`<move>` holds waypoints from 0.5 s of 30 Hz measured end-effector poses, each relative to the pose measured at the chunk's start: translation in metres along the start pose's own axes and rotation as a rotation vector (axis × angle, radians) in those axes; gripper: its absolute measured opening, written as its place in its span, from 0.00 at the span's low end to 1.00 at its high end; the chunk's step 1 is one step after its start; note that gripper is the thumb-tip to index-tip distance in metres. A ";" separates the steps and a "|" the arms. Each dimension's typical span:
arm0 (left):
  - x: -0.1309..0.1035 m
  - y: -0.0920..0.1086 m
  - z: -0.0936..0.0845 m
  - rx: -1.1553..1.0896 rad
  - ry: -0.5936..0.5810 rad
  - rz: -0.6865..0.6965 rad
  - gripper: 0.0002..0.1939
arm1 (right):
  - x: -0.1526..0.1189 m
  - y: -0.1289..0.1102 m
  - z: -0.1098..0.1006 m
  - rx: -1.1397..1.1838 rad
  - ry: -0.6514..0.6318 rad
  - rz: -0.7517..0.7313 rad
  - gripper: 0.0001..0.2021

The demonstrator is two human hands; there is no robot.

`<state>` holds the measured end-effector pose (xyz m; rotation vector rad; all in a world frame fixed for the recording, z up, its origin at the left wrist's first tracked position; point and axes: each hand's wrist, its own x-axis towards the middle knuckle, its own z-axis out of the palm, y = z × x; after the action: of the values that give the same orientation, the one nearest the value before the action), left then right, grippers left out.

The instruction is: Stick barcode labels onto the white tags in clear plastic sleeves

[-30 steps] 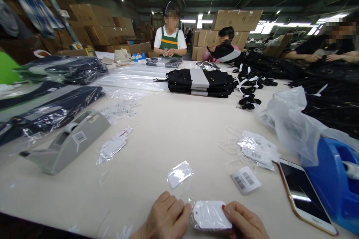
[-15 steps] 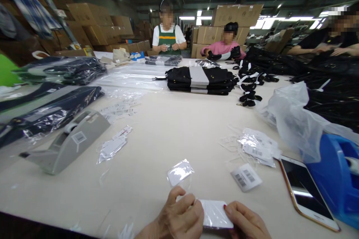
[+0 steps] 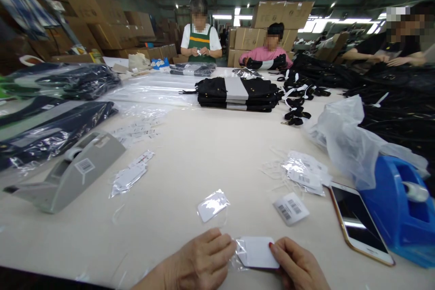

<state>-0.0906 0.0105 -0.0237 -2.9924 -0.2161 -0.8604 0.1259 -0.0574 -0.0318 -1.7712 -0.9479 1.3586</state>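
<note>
At the table's near edge, my left hand [image 3: 197, 263] and my right hand [image 3: 296, 268] both pinch a white tag in a clear plastic sleeve [image 3: 257, 252]. The left fingers grip the sleeve's open left end; the right fingers hold the tag's right edge. Just beyond lie another bagged tag [image 3: 213, 205] and a barcode label [image 3: 291, 208].
A grey tape dispenser [image 3: 68, 171] sits left, a blue tape dispenser [image 3: 401, 210] and a phone [image 3: 359, 223] right. Several bagged tags [image 3: 306, 172] and a crumpled plastic bag [image 3: 350, 142] lie near them. Folded black garments [image 3: 239, 94] are mid-table. Three people work at the far side.
My left hand slid back to the left along the sleeve, uncovering more of the tag. The view shifted slightly; things on the table stay put.
</note>
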 end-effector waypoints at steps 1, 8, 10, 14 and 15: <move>0.002 -0.001 0.000 -0.024 -0.056 0.018 0.15 | 0.001 0.002 0.000 -0.058 0.012 -0.031 0.21; 0.023 -0.015 -0.010 -0.153 -0.495 0.184 0.07 | 0.000 0.006 0.004 -0.358 0.190 -0.221 0.18; 0.029 -0.018 -0.016 -0.184 -0.584 0.169 0.07 | -0.001 0.002 0.001 -0.368 0.288 -0.236 0.18; 0.035 -0.015 -0.028 -0.277 -0.555 0.059 0.05 | 0.006 -0.007 -0.020 -0.313 0.664 -0.153 0.19; 0.035 -0.014 -0.029 -0.282 -0.503 0.006 0.03 | 0.012 -0.008 -0.026 -0.272 0.711 -0.125 0.21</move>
<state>-0.0782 0.0269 0.0190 -3.4182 -0.0959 -0.1240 0.1526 -0.0458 -0.0251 -2.1312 -0.8349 0.4543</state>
